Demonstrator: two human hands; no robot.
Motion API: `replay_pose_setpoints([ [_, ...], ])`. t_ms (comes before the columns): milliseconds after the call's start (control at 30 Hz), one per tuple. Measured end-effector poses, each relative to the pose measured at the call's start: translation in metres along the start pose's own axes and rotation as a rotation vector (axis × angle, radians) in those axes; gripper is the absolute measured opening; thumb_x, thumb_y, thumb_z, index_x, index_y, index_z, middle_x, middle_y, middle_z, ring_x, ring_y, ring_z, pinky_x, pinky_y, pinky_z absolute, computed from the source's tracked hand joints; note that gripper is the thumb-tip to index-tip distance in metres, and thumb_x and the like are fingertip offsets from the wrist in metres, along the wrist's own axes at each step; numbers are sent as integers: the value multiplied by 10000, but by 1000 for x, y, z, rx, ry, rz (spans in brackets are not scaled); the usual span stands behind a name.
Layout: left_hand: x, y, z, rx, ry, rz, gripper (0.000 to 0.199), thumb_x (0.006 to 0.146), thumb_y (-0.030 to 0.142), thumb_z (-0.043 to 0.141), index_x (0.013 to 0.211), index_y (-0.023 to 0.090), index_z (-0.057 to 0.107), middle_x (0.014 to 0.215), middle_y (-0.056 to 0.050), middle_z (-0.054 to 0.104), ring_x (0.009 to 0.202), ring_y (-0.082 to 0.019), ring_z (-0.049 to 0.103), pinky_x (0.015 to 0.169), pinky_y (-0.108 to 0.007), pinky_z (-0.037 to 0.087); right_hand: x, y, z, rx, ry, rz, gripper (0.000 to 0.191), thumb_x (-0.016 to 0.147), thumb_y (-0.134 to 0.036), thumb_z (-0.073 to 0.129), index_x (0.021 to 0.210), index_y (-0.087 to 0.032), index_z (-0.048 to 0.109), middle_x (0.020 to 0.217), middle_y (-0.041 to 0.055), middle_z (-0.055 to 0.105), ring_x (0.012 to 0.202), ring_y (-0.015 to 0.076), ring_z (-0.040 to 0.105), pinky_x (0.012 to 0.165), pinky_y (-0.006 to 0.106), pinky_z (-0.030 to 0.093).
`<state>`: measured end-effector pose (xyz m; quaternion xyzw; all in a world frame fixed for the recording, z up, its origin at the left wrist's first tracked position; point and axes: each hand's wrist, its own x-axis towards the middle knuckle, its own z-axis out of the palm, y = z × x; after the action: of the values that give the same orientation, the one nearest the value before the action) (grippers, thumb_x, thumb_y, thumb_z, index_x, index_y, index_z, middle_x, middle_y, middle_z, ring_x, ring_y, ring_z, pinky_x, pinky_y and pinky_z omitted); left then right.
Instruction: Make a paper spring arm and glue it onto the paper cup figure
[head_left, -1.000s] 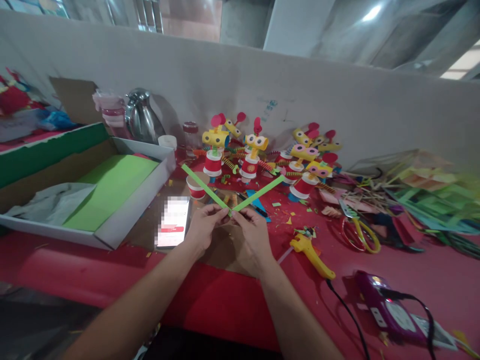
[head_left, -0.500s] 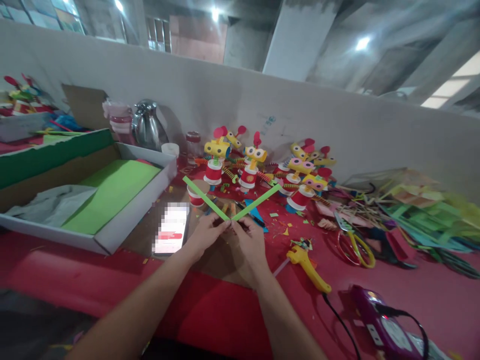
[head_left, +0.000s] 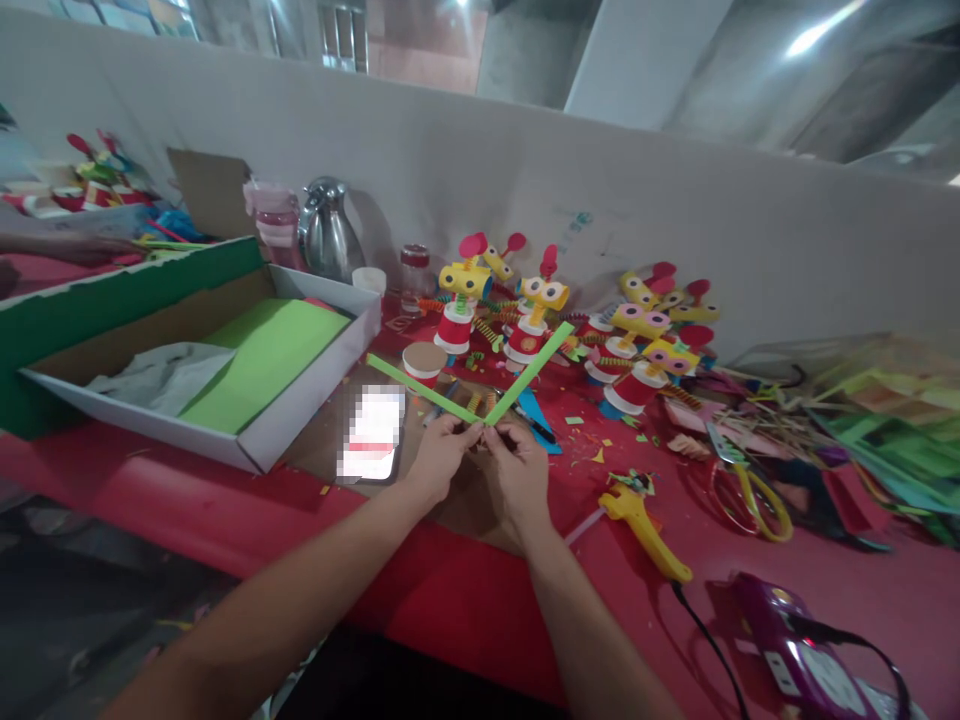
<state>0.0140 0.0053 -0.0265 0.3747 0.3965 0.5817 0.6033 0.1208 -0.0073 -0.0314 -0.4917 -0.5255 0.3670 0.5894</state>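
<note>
My left hand (head_left: 442,455) and my right hand (head_left: 517,465) meet over a brown cardboard sheet (head_left: 472,510). Between their fingertips they pinch green paper strips (head_left: 534,370), which spread in a V with the point at my fingers. Whether the strips are joined there is hidden. Just beyond the left arm of the V stands a red and white paper cup (head_left: 424,362) with a brown top. A phone (head_left: 371,435) with a lit screen lies left of my left hand. Behind the strips are several paper-cup figures (head_left: 455,325) with yellow heads and coiled paper arms.
A white box (head_left: 300,420) holding green paper stands at the left. To the right lie a yellow glue gun (head_left: 649,535), scissors (head_left: 750,495), a purple power strip (head_left: 795,640) and piled coloured paper (head_left: 900,440). A metal jug (head_left: 330,235) stands by the wall. Another person's hand (head_left: 82,247) shows far left.
The view has swung left, so everything sits further right. The right arm of the V now rises more steeply and the left arm lies flatter. Another person's hand has come into view at far left.
</note>
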Motion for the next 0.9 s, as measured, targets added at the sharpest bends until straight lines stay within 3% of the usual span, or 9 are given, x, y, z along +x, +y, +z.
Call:
replay_pose_setpoints([
  [167,2,-9,0,-45,11,-8,301,611,387,781,603,143,605,575,16,550,583,-110,478,601,-255,378,0,8,1,71,27,42,222,772,-406,676,747,-186,681,712,-5,658,681,150,566,671,272,452],
  [367,4,-1,0,150,10,94,232,698,356,705,647,139,643,589,5,573,575,-119,484,582,-257,367,0,8,4,202,-8,15,188,789,-383,680,865,-211,695,809,-1,681,757,157,596,736,284,473],
  [533,4,1,-2,240,9,134,247,720,352,667,594,145,621,558,8,552,561,-118,463,576,-261,351,3,6,-1,97,-16,-20,232,818,-411,632,810,-190,701,742,3,654,700,157,573,685,281,459],
  [700,1,-5,-1,274,3,146,266,685,347,696,534,159,585,536,10,545,560,-127,470,583,-268,359,4,0,-8,-133,77,-137,202,799,-358,631,714,-182,685,710,13,646,686,164,560,678,288,444],
  [900,-3,-1,2,280,-10,164,264,718,376,680,591,150,627,575,-9,579,582,-137,500,589,-271,384,5,-2,-8,-74,48,-77,213,820,-360,607,720,-186,679,669,-4,637,638,150,553,624,269,425],
])
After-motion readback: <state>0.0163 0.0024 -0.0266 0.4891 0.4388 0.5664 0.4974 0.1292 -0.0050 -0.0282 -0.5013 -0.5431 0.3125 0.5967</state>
